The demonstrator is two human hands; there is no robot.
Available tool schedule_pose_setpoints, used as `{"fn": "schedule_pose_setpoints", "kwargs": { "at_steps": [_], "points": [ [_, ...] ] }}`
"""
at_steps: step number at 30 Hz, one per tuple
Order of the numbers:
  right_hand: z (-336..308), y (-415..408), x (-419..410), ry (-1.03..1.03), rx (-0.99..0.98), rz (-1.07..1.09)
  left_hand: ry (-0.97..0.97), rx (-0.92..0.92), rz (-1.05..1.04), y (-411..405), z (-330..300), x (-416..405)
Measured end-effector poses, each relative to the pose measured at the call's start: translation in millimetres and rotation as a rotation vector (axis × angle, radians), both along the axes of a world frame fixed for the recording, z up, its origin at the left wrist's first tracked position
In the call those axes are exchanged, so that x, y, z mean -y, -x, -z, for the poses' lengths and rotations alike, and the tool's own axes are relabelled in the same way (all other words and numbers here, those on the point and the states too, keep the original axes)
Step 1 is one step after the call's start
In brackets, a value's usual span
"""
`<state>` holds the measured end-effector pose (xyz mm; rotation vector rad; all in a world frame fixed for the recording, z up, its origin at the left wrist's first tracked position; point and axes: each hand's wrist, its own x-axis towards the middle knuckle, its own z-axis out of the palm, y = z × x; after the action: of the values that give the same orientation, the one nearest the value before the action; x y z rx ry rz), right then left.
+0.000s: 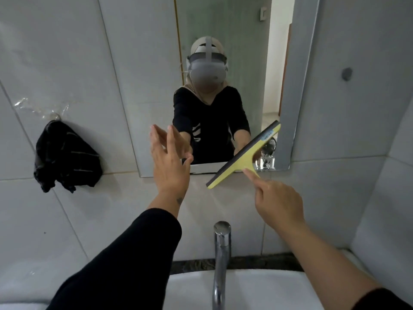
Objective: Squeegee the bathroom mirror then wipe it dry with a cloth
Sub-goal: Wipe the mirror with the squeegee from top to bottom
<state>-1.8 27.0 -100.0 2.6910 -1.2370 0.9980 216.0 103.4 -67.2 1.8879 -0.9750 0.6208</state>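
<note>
The right hand [277, 204] holds a yellow squeegee [244, 154] by its short handle, fingers curled around it with the index finger stretched out along the stem toward the blade. The tool sits tilted, its dark rubber edge running from low left to high right across the bottom right corner of the mirror [223, 30]; its lower end hangs past the mirror's bottom edge over the white wall tile [67, 63]. Whether the rubber is pressed to the glass or just off it I cannot tell. The left hand [169, 162] is raised in front of the mirror's lower left part, empty, palm toward the glass and fingers spread apart; it may be touching the surface or only near it. The cloth for drying, a dark cloth [64, 156] with thin pale stripes, hangs bunched on a hook on the tiles well to the left of the mirror, in neither hand. Below, a chrome tap [221, 253] stands over the white basin [257, 289]. Judging from this, the work is in the squeegee stage: with the blade low at a bottom corner, a stroke looks to be ending or a new one being lined up. The glass reads fairly clear in the middle, though any streaks or droplets are too fine to make out, so how much of it has been scraped is uncertain. The whole drying step looks yet to be done.
</note>
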Motion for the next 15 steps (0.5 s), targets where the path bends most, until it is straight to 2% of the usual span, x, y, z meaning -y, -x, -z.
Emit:
{"fn": "schedule_pose_setpoints", "kwargs": {
  "at_steps": [7,12,15],
  "points": [
    [34.3,24.5,7.4,-0.233,0.123,0.043,0.025,-0.017,-0.008,2.1,1.2,4.2],
    [41.4,26.7,7.9,-0.275,0.107,0.068,-0.014,-0.010,-0.014,2.1,1.5,1.5],
    [42.6,40.8,5.5,-0.411,0.046,0.107,-0.049,-0.041,-0.015,11.1,5.1,-1.1]
  ]
}}
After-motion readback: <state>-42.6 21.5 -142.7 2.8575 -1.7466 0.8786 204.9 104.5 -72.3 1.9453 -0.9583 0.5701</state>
